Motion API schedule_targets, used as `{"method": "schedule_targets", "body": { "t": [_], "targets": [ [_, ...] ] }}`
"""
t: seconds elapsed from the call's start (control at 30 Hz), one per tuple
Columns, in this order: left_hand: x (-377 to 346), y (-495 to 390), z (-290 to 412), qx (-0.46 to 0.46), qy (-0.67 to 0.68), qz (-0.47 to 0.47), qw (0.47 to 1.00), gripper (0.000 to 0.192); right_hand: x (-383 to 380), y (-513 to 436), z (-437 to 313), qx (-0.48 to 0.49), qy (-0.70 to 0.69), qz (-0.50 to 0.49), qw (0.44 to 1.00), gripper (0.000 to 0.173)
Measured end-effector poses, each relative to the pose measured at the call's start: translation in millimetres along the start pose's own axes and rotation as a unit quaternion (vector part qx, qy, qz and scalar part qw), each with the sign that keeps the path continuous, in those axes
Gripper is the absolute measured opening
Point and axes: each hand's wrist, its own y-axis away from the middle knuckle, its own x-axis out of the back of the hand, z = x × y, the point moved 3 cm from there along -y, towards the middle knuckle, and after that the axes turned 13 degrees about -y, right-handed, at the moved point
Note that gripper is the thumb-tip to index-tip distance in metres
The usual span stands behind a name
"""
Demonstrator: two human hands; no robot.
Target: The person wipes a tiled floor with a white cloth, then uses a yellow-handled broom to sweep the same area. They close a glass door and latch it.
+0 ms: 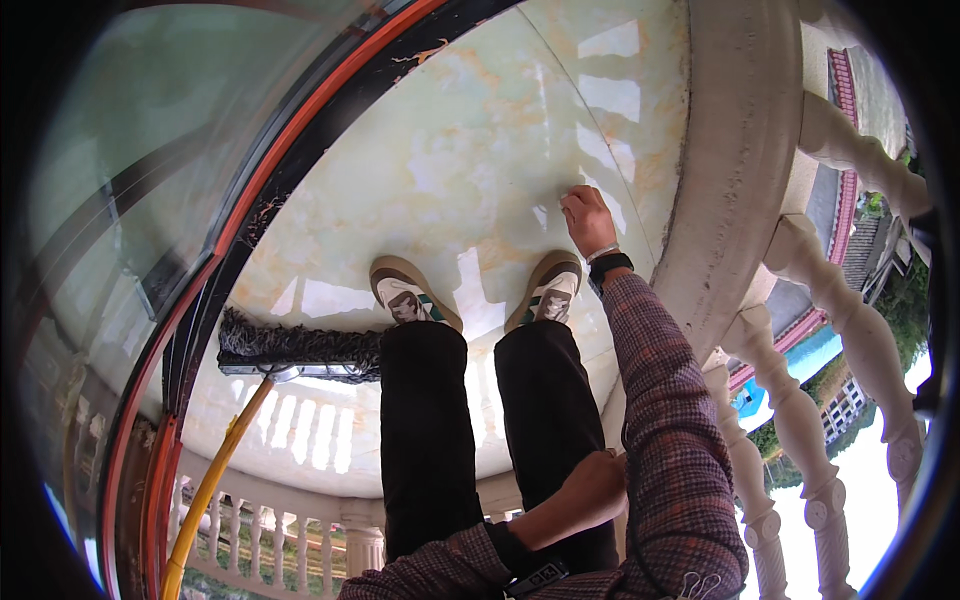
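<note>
My right hand [589, 219] reaches out over the marbled floor tiles [420, 180], fingers curled, wearing a bracelet and a dark wristband. A small pale spot shows at its fingertips; whether it is a held thing is unclear. Across my body, my left hand [598, 480] rests bent against the checked right sleeve [667, 405] near the elbow, its fingers mostly hidden. A flat mop with a dark shaggy head [300, 345] lies on the floor left of my shoes [553, 292], its yellow handle [214, 487] running down to the lower left. Neither hand touches it.
A red-edged glass door or window frame [281, 142] curves along the left. On the right runs a stone ledge [739, 150] with pale balusters [855, 322]; buildings and greenery lie beyond. Another balustrade [259, 540] stands at lower left. Sunlight patches mark the floor.
</note>
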Motion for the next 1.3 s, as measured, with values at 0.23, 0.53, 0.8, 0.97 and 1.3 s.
{"method": "schedule_targets", "body": {
  "t": [0.23,0.53,0.8,0.97,1.3],
  "targets": [
    [-12.4,1.0,-3.0,-0.026,-0.042,0.022,0.999,0.018,26.1,-23.7,26.6,0.054,0.05,0.058,0.996,0.01],
    [-10.1,-2.1,1.1,-0.024,-0.032,-0.002,0.999,0.025,82.5,-89.7,40.4,-0.13,-0.028,0.063,0.989,0.009],
    [-7.5,-5.0,2.2,-0.019,-0.076,-0.024,0.997,0.014,54.3,-66.5,40.3,-0.063,0.088,0.014,0.994,0.011],
    [-2.8,-7.4,2.1,-0.014,-0.058,0.015,0.998,0.011,46.0,-27.0,36.8,-0.078,0.093,0.058,0.991,0.024],
    [-18.1,-0.1,-3.2,-0.054,-0.003,0.171,0.984,0.01,5.1,-32.2,23.3,-0.213,0.114,0.227,0.943,0.013]
  ]
}}
